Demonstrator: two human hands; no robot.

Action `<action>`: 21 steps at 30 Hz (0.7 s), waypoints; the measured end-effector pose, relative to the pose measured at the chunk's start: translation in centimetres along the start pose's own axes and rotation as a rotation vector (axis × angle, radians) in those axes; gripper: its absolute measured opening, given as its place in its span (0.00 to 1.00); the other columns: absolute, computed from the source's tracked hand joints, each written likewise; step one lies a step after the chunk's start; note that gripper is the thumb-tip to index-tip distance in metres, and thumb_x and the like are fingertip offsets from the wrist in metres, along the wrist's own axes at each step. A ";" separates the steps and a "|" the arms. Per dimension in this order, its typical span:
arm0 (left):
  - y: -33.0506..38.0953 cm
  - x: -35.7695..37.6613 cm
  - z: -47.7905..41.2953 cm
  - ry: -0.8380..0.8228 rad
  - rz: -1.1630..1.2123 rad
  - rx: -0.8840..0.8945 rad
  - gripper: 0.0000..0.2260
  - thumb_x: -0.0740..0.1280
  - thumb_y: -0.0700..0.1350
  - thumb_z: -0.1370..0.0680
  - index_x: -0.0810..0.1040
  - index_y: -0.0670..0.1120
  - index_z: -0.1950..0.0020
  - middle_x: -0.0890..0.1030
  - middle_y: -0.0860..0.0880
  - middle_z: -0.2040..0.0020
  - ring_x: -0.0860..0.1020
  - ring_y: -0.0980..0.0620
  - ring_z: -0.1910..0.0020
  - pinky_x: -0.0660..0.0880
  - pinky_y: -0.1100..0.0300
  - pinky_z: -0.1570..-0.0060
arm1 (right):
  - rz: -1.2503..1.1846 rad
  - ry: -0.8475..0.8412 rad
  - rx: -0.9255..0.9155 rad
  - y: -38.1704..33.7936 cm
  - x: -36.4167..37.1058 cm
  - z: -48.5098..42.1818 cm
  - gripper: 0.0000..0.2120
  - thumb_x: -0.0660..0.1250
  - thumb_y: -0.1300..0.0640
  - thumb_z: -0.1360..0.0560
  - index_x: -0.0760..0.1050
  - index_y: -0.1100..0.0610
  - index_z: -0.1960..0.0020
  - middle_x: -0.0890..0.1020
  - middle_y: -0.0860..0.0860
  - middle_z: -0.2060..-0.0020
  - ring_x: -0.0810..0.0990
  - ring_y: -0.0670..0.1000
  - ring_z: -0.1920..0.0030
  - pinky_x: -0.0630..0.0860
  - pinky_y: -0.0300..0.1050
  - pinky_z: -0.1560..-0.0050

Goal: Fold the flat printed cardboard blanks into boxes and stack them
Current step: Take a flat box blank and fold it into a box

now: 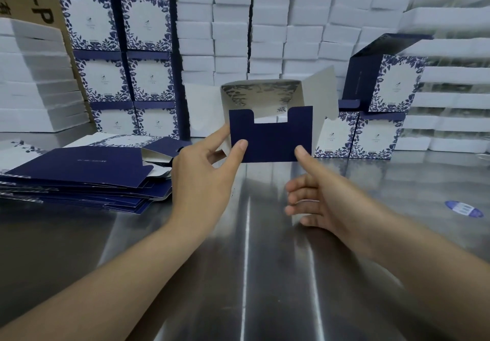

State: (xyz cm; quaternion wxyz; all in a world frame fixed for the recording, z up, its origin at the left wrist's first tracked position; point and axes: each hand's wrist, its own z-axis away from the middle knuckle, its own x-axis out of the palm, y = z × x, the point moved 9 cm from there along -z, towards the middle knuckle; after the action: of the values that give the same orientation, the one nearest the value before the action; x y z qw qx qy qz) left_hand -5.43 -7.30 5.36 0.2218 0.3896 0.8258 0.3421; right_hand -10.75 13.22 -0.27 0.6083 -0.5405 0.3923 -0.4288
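At the centre of the frame, a half-folded box is held up above the steel bench, its open end turned toward the camera. The left hand grips it at the lower left corner: the thumb lies on the front of the dark blue flap, while the fingers curl round the left edge and reach behind the side wall. The right hand meets the box only with its thumb tip, which touches the flap's lower right corner; its other fingers are loosely curled below, apart from the cardboard and holding nothing.

The flap facing the camera is plain navy with a rectangular notch cut into its top edge. Behind it the inside of the box is grey-white, with a faint leaf pattern showing on the upper inner wall. Two pale flaps spread outward, one to the left and one up to the right.

At the left of the frame a pile of flat blanks lies on the bench, navy with blue-and-white leaf print. Finished boxes stand stacked in the upper left, and more finished ones sit at the right. White foam blocks fill the background.
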 end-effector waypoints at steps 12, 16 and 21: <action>1.5 2.1 1.2 -0.173 -0.090 0.112 0.18 0.62 0.52 0.15 0.75 0.70 0.28 0.85 0.67 0.46 0.83 0.66 0.46 0.84 0.45 0.51 | -0.155 -0.079 -0.116 -0.4 2.0 0.2 0.28 0.70 0.28 0.30 0.86 0.53 0.52 0.82 0.51 0.64 0.83 0.48 0.66 0.75 0.40 0.71; 1.8 2.8 1.7 -0.232 -0.161 0.125 0.21 0.61 0.55 0.17 0.69 0.73 0.25 0.86 0.64 0.44 0.84 0.61 0.47 0.84 0.48 0.55 | -0.234 -0.050 -0.018 0.3 1.4 0.0 0.41 0.65 0.19 0.34 0.83 0.56 0.48 0.80 0.51 0.66 0.82 0.50 0.68 0.74 0.40 0.73; 1.5 2.6 1.9 -0.196 -0.117 0.083 0.21 0.63 0.51 0.18 0.75 0.65 0.25 0.87 0.58 0.45 0.85 0.58 0.45 0.84 0.46 0.51 | -0.277 -0.027 0.017 0.5 0.9 -0.1 0.33 0.63 0.26 0.26 0.84 0.56 0.55 0.80 0.51 0.68 0.82 0.50 0.71 0.73 0.40 0.76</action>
State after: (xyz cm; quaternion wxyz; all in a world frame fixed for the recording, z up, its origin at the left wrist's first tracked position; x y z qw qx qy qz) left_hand -4.99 -3.80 4.97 0.3049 0.3810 0.8350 0.2542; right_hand -10.54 12.38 -0.81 0.5531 -0.5901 0.3018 -0.5048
